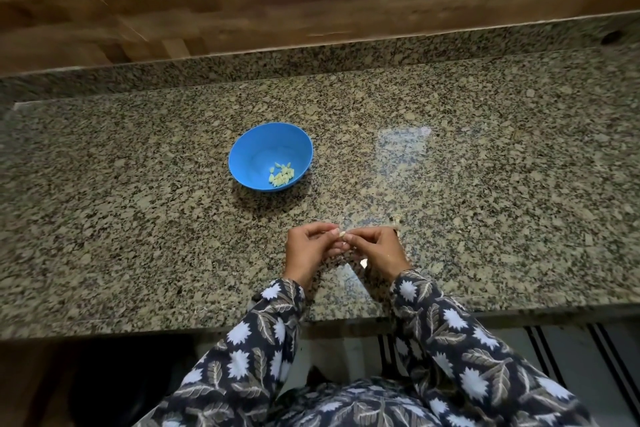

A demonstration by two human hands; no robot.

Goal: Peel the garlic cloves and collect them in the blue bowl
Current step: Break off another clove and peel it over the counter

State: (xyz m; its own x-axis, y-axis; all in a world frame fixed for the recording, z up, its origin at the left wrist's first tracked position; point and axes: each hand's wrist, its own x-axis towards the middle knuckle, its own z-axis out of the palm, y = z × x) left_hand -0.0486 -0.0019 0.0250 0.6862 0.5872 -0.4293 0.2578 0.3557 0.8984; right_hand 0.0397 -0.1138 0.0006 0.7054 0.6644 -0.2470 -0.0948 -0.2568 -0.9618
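Note:
A blue bowl (254, 149) stands on the granite counter with several pale peeled garlic cloves (281, 174) lying in its near right side. Closer to me, above the counter's front part, my left hand (308, 250) and my right hand (379, 250) meet fingertip to fingertip. Both pinch one small garlic clove (343, 235), of which only a pale tip shows between the fingers. The hands are about a bowl's width nearer to me than the bowl, and a little to its right.
The speckled granite counter (485, 184) ends in a raised granite lip and a wooden wall (242, 10) at the back. Small bits of garlic skin (396, 218) lie just beyond my right hand. The counter's front edge runs under my forearms.

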